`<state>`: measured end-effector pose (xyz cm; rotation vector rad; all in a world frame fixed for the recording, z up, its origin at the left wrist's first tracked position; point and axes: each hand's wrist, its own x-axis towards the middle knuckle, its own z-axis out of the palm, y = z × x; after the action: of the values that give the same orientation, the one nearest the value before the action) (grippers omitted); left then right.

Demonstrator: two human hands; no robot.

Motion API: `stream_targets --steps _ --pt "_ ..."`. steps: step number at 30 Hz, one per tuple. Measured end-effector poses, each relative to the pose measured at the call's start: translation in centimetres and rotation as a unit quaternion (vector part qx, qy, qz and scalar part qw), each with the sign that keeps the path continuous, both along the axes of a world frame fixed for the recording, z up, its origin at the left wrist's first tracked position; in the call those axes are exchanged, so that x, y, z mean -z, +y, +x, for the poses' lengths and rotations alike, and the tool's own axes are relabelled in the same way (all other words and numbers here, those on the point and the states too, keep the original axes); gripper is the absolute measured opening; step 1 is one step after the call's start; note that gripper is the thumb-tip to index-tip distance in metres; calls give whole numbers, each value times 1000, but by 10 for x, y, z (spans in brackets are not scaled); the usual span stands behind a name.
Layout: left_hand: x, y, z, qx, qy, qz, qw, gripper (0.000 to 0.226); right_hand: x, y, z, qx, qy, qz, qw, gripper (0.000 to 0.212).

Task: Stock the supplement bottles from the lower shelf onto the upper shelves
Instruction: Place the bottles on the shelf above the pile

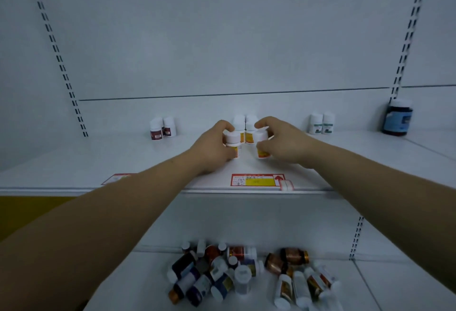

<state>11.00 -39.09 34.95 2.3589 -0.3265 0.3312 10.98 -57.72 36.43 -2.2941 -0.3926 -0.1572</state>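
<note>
Both hands work at the middle of the upper shelf (118,162), behind the price label (256,180) on its front edge. Left hand (214,146) curls round the left bottle (233,141), white with an orange label. Right hand (278,141) grips the matching right bottle (262,144) just beside it. A pile of mixed bottles (246,273) lies on the lower shelf (399,286).

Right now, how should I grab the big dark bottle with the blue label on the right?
Come from the front and wrap your grip round the middle of the big dark bottle. It stands upright, round-bodied, with the back panel behind it.
</note>
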Motion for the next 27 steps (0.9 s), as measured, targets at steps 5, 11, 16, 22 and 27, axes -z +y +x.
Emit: stream_targets --steps 5,11,16,22,27 --pt "2 -4 20 -21 -17 38 999 41 5 1 14 1 -13 -42 999 53" --pt "3 -7 33 -33 -27 62 997 45 9 4 31 28 -52 -54 997 46" --pt "7 -8 41 -49 -25 69 996 42 11 9 42 42 -99 -113 988 41" --pt "10 -9 42 -73 -27 113 991 41 10 12 50 46 -122 -168 977 39" --pt "11 -10 43 -93 6 162 982 42 16 14 53 51 -125 -170 976 39"
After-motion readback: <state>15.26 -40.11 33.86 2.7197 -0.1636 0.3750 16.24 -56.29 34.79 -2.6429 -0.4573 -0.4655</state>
